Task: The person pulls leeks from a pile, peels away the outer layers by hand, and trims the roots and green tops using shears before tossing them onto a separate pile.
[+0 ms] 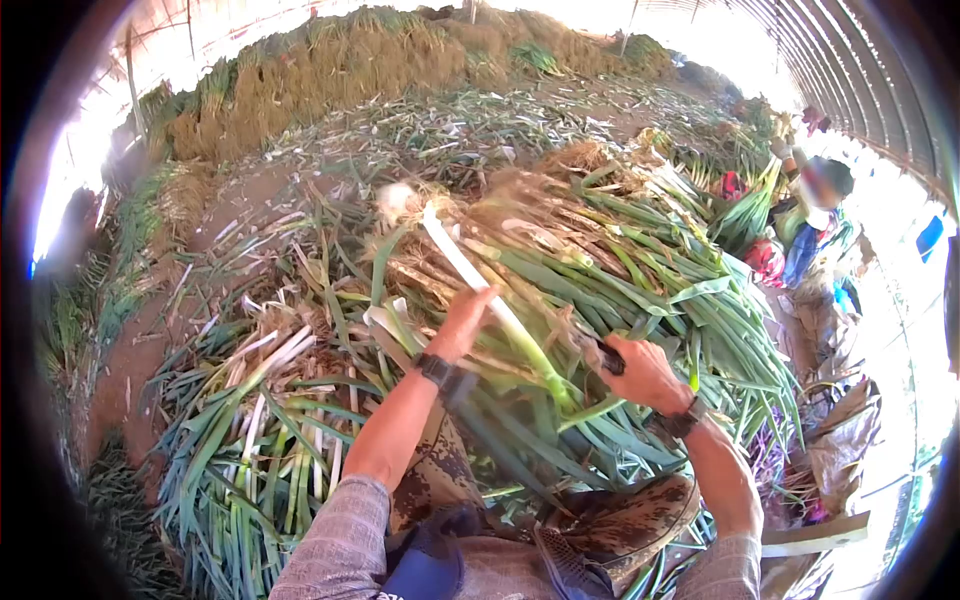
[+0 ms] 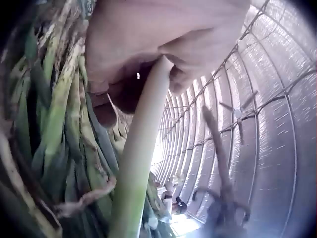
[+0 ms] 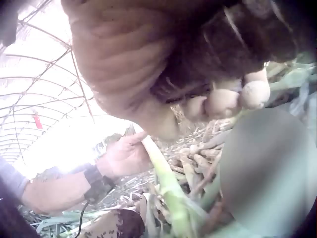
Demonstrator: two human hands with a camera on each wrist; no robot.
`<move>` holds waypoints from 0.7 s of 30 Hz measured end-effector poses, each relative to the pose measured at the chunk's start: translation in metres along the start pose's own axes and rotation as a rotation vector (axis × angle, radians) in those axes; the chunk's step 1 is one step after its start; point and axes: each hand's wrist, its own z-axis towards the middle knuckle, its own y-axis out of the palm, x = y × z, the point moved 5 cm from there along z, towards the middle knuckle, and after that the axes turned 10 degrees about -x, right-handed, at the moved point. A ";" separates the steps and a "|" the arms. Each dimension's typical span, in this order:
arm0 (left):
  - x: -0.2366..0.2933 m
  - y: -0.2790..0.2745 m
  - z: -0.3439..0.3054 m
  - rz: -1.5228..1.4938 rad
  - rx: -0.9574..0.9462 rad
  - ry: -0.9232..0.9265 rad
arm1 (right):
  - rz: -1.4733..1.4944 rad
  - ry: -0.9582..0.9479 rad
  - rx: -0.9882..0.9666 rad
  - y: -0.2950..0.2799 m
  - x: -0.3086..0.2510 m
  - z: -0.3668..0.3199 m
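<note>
In the head view, my left hand (image 1: 466, 322) grips a leek (image 1: 513, 328) by its white shaft. The root end points up and away, and the green part slants down toward my right hand (image 1: 645, 372). That hand holds a dark handle (image 1: 608, 357); the rest of the tool is blurred. The left wrist view has the pale shaft (image 2: 144, 119) coming out from under my curled left hand (image 2: 163, 39). In the right wrist view, my right fingers (image 3: 223, 101) are curled, with the left hand (image 3: 126, 156) on the leek (image 3: 166, 178) beyond them.
A large leek pile (image 1: 620, 260) lies in front, and another bundle (image 1: 270, 450) at the left. Loose trimmings (image 1: 450, 135) cover the ground toward a stacked heap (image 1: 350, 75) at the back. Another person (image 1: 805, 225) is at the right, near crumpled sacks (image 1: 840, 430).
</note>
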 end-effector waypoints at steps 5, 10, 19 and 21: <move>-0.006 0.039 -0.008 -0.463 -0.241 0.054 | -0.057 -0.130 0.159 -0.006 -0.026 0.035; -0.001 0.053 -0.020 -0.791 -0.264 0.040 | -0.084 -0.214 0.173 -0.021 -0.045 0.046; 0.035 0.011 -0.002 -0.697 0.119 0.232 | -0.037 -0.190 0.081 -0.023 -0.029 0.009; 0.070 -0.056 0.022 -0.517 0.185 0.374 | -0.034 -0.122 0.015 -0.016 -0.008 -0.008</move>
